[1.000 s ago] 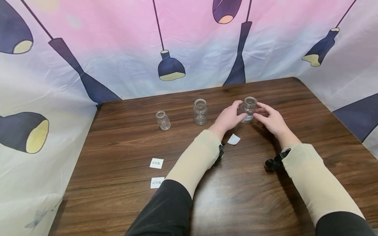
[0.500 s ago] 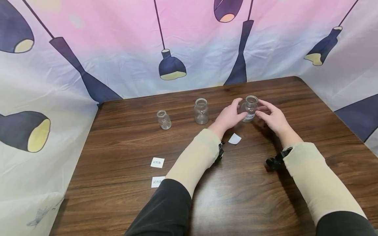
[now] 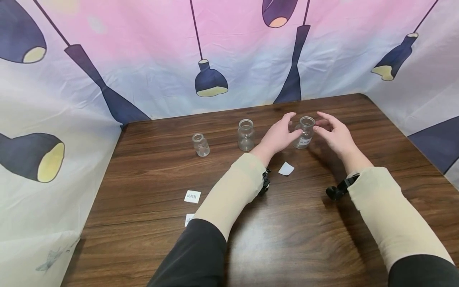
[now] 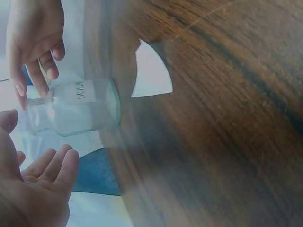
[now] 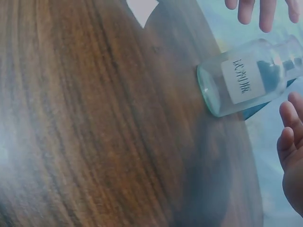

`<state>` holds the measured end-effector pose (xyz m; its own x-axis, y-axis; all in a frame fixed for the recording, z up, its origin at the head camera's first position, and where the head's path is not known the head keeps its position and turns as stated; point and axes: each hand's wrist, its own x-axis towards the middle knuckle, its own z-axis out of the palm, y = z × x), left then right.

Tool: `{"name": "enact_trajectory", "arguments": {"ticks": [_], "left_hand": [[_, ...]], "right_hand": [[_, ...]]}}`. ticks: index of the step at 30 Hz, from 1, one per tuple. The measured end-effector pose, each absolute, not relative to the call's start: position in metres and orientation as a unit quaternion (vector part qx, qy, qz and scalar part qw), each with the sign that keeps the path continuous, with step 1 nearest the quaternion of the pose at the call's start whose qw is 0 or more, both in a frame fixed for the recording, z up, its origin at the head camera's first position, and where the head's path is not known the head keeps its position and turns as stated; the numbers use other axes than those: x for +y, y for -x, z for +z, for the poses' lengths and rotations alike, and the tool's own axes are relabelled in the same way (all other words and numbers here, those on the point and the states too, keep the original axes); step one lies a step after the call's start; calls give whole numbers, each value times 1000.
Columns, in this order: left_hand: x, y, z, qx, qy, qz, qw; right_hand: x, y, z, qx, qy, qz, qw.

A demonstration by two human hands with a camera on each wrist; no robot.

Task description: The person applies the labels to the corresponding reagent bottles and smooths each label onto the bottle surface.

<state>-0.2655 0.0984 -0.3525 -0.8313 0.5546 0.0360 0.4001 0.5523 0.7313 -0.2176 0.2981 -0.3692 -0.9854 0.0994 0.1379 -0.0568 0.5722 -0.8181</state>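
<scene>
High head view, angled down, close wrist views, turned sideways (sharing the labelled jar [image 5: 246, 79])

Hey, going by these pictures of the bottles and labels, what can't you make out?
Head view: black print on the labelled clear glass bottle, too small to read surely.
Head view: lower white paper label, partly hidden by the left black sleeve.
Right wrist view: curled white paper piece and left hand, both cut off by the top edge.

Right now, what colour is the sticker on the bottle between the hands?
The sticker is white with dark writing; the right wrist view shows it best.
</scene>
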Motion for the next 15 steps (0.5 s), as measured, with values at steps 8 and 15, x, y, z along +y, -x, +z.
{"name": "enact_trajectory", "arguments": {"ticks": [8,15], "left_hand": [[91,261,-336,863,-296,397,100],[82,257,-319,865,-297,390,105]], "right_hand": [[294,213,-353,-894,2,437,101],[289,210,-337,-910,-27,401,105]]}}
